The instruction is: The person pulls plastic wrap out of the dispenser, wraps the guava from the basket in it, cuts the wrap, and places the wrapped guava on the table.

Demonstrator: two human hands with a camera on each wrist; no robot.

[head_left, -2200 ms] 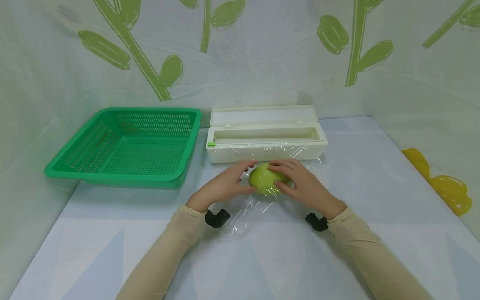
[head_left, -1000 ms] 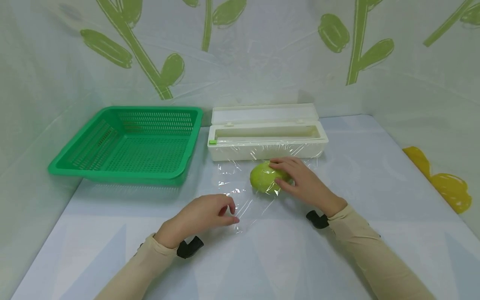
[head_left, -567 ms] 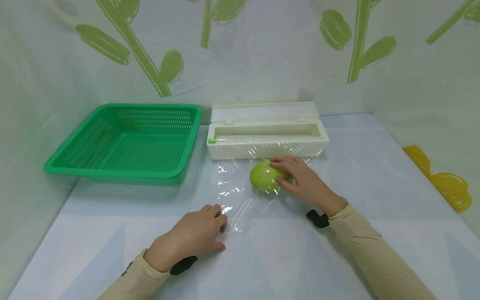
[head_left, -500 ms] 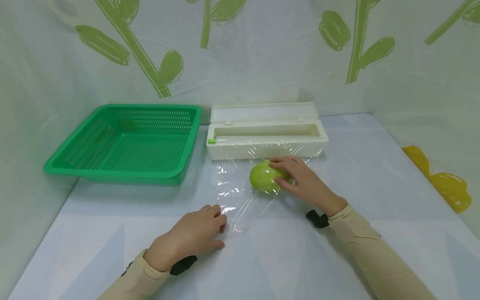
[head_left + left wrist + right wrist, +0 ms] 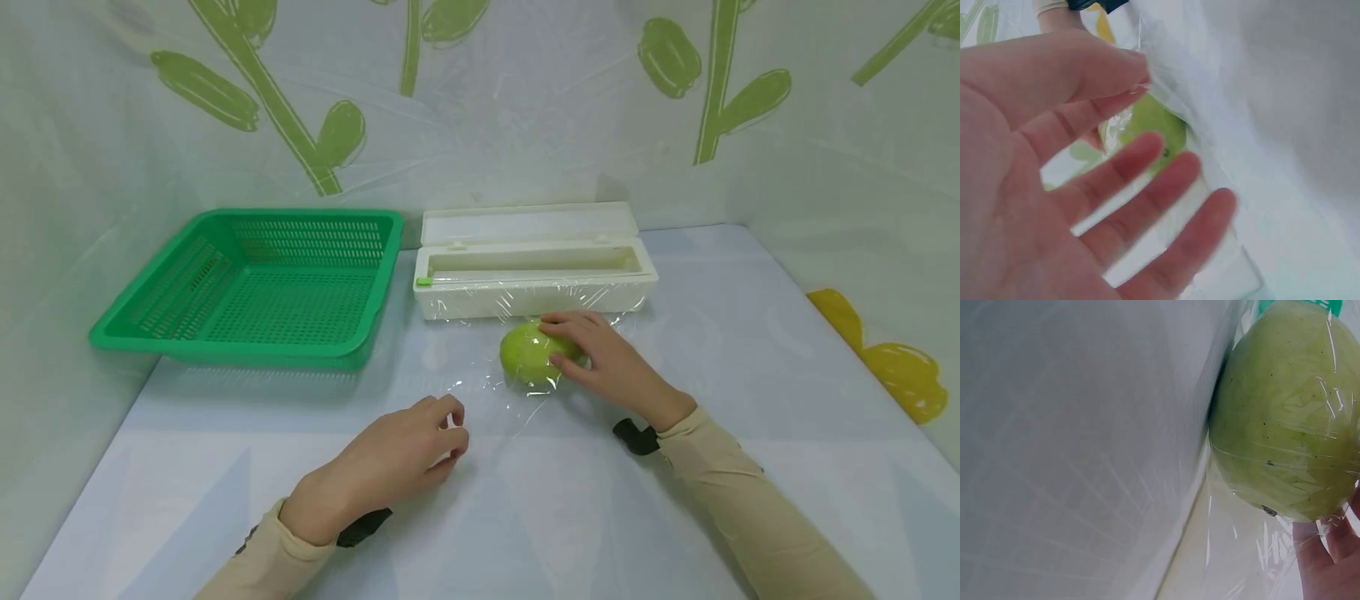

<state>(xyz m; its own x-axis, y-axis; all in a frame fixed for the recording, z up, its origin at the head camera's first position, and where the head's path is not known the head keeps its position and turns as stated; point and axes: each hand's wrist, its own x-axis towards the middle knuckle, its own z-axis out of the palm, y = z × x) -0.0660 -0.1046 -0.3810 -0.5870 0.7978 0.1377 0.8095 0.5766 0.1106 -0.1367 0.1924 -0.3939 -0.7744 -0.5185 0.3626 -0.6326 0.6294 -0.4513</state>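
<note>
A smooth, light green oval fruit (image 5: 525,354) lies on the table under clear cling film (image 5: 517,414). My right hand (image 5: 611,367) grips its right side through the film. In the right wrist view the film stretches tightly over the speckled fruit (image 5: 1285,412), and only a few fingertips show below it. My left hand (image 5: 390,458) is nearer the table's front, left of the fruit. Thumb and index finger pinch the film's edge (image 5: 1163,65) in the left wrist view, while the other fingers spread loosely. Behind the fruit, the film runs back to a white dispenser box (image 5: 540,302).
The dispenser's lid (image 5: 528,223) stands raised, and a small green slider (image 5: 423,282) sits at its left end. A green perforated basket (image 5: 225,343) stands at the back left. A patterned white sheet hangs behind the table.
My left hand left the fruit, came toward the front left, and now pinches the film's edge, lifting it slightly. My right hand has stayed on the fruit.
</note>
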